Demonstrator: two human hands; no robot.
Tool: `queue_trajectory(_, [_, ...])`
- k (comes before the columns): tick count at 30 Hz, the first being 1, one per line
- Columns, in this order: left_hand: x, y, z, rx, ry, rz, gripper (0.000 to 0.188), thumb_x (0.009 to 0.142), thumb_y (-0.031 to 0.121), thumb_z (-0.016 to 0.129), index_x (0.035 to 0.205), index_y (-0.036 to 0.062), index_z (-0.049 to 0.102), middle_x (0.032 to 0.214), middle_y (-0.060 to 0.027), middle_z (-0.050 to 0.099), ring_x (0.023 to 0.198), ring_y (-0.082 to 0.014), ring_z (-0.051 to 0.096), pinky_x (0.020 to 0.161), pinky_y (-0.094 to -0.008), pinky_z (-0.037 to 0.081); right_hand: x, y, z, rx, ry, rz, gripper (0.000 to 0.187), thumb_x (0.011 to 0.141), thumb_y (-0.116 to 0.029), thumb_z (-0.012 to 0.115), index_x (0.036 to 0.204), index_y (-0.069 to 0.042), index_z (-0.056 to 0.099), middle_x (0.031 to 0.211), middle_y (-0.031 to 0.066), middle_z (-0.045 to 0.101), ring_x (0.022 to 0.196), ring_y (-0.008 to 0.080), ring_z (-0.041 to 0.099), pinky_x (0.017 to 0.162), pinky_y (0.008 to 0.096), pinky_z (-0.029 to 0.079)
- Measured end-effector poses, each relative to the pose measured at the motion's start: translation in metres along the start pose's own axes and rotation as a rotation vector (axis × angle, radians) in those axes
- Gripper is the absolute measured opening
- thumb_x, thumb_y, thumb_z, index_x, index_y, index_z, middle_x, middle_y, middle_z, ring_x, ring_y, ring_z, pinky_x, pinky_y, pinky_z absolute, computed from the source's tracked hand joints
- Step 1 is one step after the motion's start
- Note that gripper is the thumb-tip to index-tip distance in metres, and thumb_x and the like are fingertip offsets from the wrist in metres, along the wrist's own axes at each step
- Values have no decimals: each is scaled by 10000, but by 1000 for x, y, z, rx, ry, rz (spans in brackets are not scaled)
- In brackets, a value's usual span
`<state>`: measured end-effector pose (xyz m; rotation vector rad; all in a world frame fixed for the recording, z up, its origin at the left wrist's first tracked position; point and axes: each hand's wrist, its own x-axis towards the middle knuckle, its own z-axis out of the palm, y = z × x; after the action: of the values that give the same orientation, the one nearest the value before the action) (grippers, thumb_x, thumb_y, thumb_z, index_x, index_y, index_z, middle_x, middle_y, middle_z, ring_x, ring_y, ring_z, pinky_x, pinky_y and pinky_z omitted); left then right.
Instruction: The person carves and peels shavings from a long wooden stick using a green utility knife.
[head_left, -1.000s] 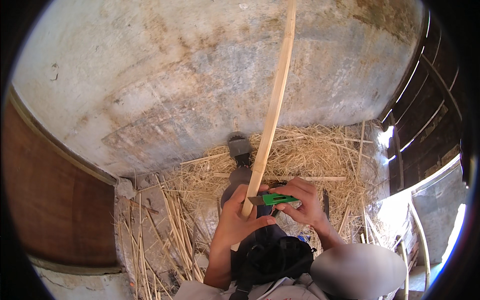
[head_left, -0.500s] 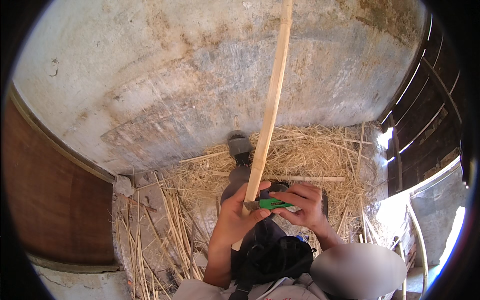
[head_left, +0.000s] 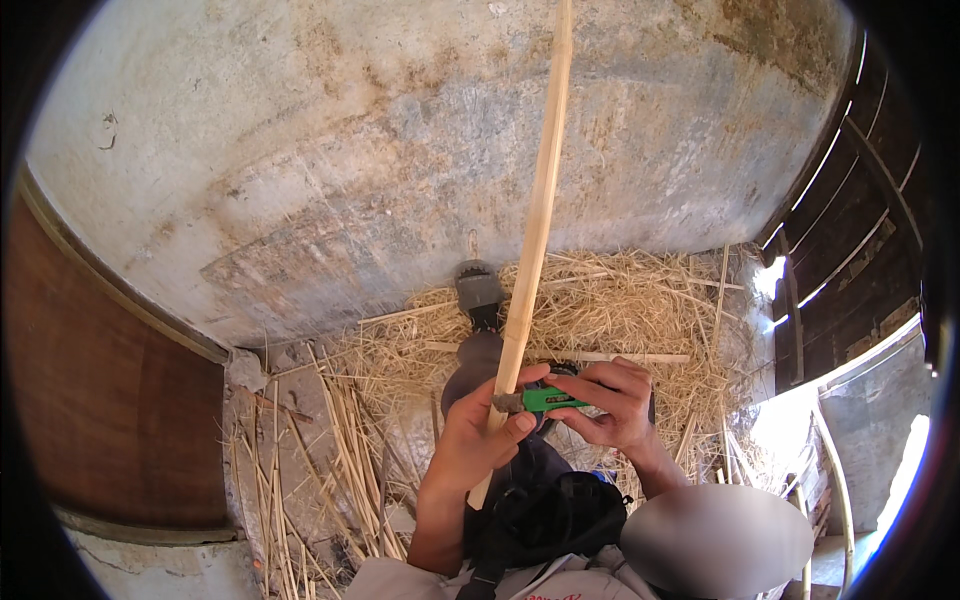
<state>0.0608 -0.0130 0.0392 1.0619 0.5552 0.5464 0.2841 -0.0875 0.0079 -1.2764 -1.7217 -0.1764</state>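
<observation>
Here's the left hand (head_left: 468, 440), fingers (head_left: 530, 375) wrapped round the long pale strip (head_left: 540, 210) rising before the stained wall (head_left: 330, 150); the right hand's (head_left: 612, 402) fingers pinch the green cutter (head_left: 545, 400), blade (head_left: 508, 402) across the strip.

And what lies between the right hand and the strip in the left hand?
In the head view, the green knife: the right hand holds it, and its blade overlaps the strip.
</observation>
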Motion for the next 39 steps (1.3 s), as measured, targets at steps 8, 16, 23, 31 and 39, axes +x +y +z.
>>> queue_trajectory(8, [2,-2,12,79,55,96,524,1019,79,754,1512,39,580,1147,-2,693,994,-51,607,817,-217,508,2,0,0,-3,-13,-14,426,724,-317,947,1106,-155,851,745,-39,679,561,133,610,523,304,457])
queue_trajectory(16, [5,-3,8,144,51,137,502,1000,63,773,1476,41,615,1002,31,595,909,-58,564,798,-221,498,4,-3,-3,-19,-26,-29,402,741,-336,940,1092,-164,851,745,-46,681,581,134,626,531,306,466])
queue_trajectory(23, [4,-4,9,112,12,141,493,1019,41,741,1485,0,586,1188,-24,690,1062,-81,633,908,-245,537,3,-7,-9,-98,-30,-32,419,730,-348,943,1096,-165,853,752,-52,686,605,125,644,542,298,472])
queue_trajectory(31, [5,-6,10,77,8,134,489,1037,54,722,1497,-10,569,1245,-39,715,1112,-86,644,938,-242,541,3,-6,-8,-114,4,-40,420,735,-352,938,1107,-175,854,755,-60,685,617,122,646,550,294,471])
queue_trajectory(39, [3,-6,12,17,18,84,494,1039,56,671,1521,39,565,972,62,716,603,44,430,510,-166,295,1,-5,-7,-187,27,-65,424,745,-366,935,1125,-197,854,760,-72,677,631,106,644,569,283,447])
